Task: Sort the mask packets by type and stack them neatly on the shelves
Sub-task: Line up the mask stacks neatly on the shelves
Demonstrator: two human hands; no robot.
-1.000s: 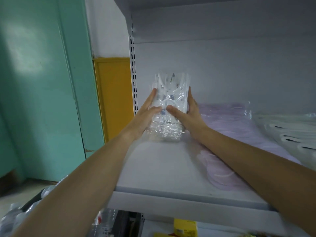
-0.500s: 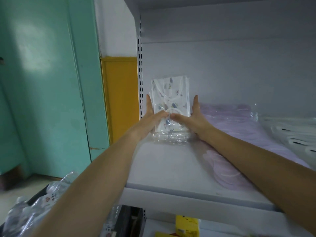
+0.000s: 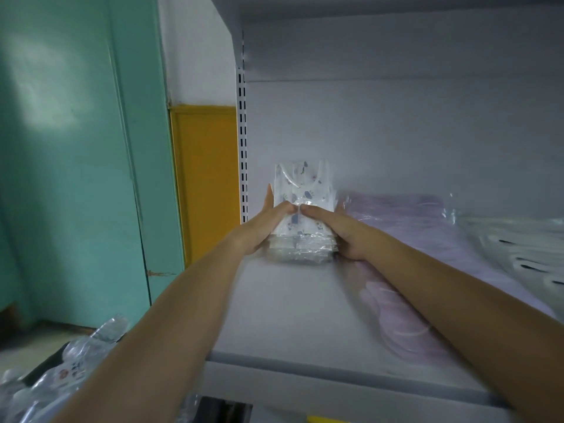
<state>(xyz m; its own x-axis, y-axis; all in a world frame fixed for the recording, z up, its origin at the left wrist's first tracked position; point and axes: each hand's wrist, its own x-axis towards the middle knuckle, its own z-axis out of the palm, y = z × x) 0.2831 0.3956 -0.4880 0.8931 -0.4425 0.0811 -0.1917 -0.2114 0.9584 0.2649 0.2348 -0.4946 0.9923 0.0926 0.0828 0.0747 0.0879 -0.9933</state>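
Observation:
A small stack of clear packets of white masks with blue and red prints (image 3: 302, 190) stands leaning at the back left of the white shelf (image 3: 283, 319). My left hand (image 3: 262, 227) grips its left side, thumb across the front. My right hand (image 3: 338, 230) grips its right side, thumb meeting the other at the middle. The packets' lower edges touch the shelf. To the right lie purple mask packets (image 3: 427, 239), then white masks with black marks (image 3: 525, 251).
The slotted shelf upright (image 3: 242, 141) stands just left of the stack. A teal door (image 3: 76, 154) and a yellow panel (image 3: 204, 178) are further left. Loose clear packets with printed masks (image 3: 61, 370) lie in a dark bin at lower left.
Both hands have pushed the printed stack back and down onto the shelf, closer to its back wall. My view has shifted left and nearer.

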